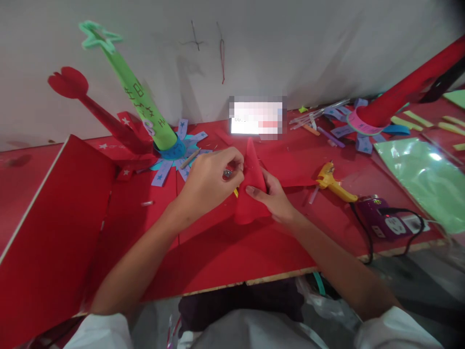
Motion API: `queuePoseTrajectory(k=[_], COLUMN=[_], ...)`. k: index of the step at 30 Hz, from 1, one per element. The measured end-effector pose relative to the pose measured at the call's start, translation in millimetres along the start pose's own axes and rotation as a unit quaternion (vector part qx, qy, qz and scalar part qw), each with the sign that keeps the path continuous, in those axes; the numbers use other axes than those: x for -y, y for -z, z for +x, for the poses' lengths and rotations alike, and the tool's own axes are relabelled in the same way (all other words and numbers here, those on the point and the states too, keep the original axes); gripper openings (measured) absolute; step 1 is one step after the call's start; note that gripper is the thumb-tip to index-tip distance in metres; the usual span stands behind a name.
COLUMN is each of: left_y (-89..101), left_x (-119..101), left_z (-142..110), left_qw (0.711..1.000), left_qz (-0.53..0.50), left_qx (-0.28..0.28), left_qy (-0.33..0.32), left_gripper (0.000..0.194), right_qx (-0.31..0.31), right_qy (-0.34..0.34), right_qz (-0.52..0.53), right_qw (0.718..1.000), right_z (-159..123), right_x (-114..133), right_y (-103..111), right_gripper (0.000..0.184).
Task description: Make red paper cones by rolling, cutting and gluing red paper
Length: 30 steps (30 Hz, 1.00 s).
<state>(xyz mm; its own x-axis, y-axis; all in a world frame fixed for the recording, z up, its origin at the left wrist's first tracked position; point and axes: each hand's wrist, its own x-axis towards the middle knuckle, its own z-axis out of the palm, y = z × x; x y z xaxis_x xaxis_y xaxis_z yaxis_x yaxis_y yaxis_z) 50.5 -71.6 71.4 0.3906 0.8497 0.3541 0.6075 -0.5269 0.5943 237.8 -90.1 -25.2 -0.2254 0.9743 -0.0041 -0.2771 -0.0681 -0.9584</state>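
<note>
My right hand (278, 196) is closed round a red sheet (250, 194), which looks like foam or felt and is bent into a cone with its point up. The thumb lies across its front. My left hand (214, 174) pinches at the sheet's left edge with curled fingers. A small shiny piece and a bit of yellow (236, 192) show under these fingers; I cannot tell what they belong to. Behind my right hand a flat red sheet (290, 167) lies on the table.
A yellow glue gun (334, 182) and a purple corded box (381, 218) lie right. Green star-topped tube (141, 99) and red heart-topped stick (109, 114) stand left, near a raised red board (54, 232). A lit screen (256, 118) leans on the wall; a green sheet (421, 179) lies far right.
</note>
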Motion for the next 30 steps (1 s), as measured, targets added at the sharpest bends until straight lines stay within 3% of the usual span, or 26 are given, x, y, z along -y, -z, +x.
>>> queuePoseTrajectory(k=[8,15,23,30], left_y=[7.9,9.0,14.3,11.5], left_x=[-2,0,2,7], left_z=[3,1,6,5], left_qw=[0.999,0.998,0.999,0.997], left_qz=[0.016,0.065,0.031,0.063], left_qx=[0.032,0.02,0.034,0.038], left_qy=[0.019,0.009,-0.001,-0.011], left_gripper=[0.009,0.011,0.011,0.013], right_qx=[0.019,0.025,0.018,0.022], right_qy=[-0.025,-0.032,-0.031,-0.029], right_qz=[0.009,-0.007,-0.011,-0.002], right_qw=[0.999,0.999,0.999,0.999], right_z=[-2,0,1,2], right_x=[-1,-1,-7,-6], right_y=[0,0,2,0], right_gripper=[0.059,0.057,0.055,0.06])
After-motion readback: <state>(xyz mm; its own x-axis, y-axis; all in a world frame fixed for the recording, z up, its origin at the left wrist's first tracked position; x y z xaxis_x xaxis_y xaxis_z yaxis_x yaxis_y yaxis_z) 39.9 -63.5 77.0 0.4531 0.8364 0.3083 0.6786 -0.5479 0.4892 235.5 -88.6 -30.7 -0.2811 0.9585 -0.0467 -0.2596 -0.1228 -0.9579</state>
